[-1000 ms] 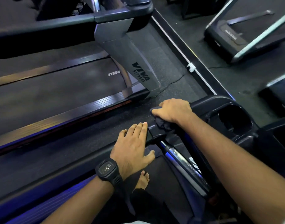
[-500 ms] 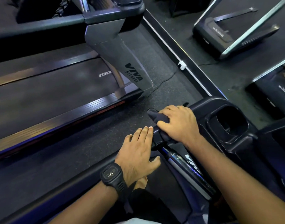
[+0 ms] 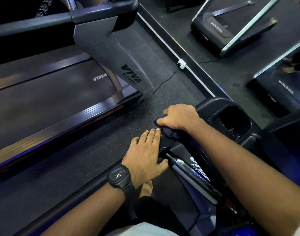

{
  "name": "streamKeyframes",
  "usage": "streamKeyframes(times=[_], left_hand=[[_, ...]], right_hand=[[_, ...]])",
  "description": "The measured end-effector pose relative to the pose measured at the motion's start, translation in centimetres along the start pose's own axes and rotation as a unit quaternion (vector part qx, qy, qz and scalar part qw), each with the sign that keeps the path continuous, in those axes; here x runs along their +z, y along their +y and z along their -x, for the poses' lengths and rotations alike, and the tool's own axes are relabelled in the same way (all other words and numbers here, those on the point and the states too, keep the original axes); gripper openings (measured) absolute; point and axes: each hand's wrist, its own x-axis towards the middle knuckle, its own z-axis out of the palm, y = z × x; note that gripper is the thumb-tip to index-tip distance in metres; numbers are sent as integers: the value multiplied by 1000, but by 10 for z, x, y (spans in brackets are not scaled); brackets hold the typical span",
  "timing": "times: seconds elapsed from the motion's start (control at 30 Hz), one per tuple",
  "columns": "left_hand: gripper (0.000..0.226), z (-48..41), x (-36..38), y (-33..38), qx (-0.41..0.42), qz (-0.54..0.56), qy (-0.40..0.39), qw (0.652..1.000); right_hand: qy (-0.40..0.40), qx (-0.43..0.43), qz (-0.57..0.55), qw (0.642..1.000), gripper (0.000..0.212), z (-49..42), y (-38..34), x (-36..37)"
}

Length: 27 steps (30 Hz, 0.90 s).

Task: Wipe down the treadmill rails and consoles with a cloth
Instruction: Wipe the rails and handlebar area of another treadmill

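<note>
Right now my right hand [image 3: 180, 119] is curled over a dark cloth [image 3: 168, 133], fingers wrapped round it and holding it down on the black end of the treadmill rail [image 3: 163, 145]. A fold of the cloth sticks out past my fingertips on the far side, and the rest bunches under my palm. My left hand [image 3: 144, 157] lies flat and released just beside it, fingers straight and together and pointing towards the cloth, the thumb spread out and touching the rail where the shiny metal tube [image 3: 193, 178] begins. A black watch [image 3: 119, 176] sits on that wrist. Just beyond my right hand the rail widens into a moulded black cup holder [image 3: 234, 120]. My bare foot [image 3: 146, 188] shows below my left wrist. Across a strip of dark speckled floor [image 3: 98, 145] stands the neighbouring treadmill [image 3: 52, 96], its grey upright [image 3: 115, 60] lettered VIVA FITNESS.
</note>
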Motion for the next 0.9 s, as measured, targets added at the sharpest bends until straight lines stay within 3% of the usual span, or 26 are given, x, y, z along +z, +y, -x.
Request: streamKeyframes(times=[0.07,0.2,0.23,0.33,0.4,0.47,0.53,0.6,0.73,0.77,0.83,0.9], left_hand=[[96,-1,-1,0,1,2,-1,1000],[96,-1,-1,0,9,-3,4,1000],[96,-2,-1,0,8,-3,2,1000],[97,-5,0,-2,8,-5,-5,1000],[97,-7,-1,-1,12,2,-5,1000],[96,-8,-2,1,17,9,1,1000],[96,-9,-1,1,21,10,0,1000],[96,-11,0,0,22,12,-1,1000],[96,-17,-2,2,29,13,-2,999],[96,-18,-3,3,30,15,-3,999],[96,-20,-3,5,31,15,-2,999],[95,-22,-3,5,34,19,-5,999]], right_hand=[[5,5,12,1000,54,-6,-1,1],[248,-29,-49,967,56,36,17,45],[268,-33,-50,961,54,40,19,49],[88,-5,-12,996,58,13,11,17],[-18,26,8,999,56,-8,6,-2],[23,30,3,999,57,-10,13,4],[169,20,-20,985,60,14,24,28],[255,4,-47,966,56,34,31,46],[34,44,-19,998,53,-2,22,0],[13,53,-8,998,51,-8,20,-4],[70,59,-12,996,54,-3,25,8],[205,56,-55,976,59,18,32,33]])
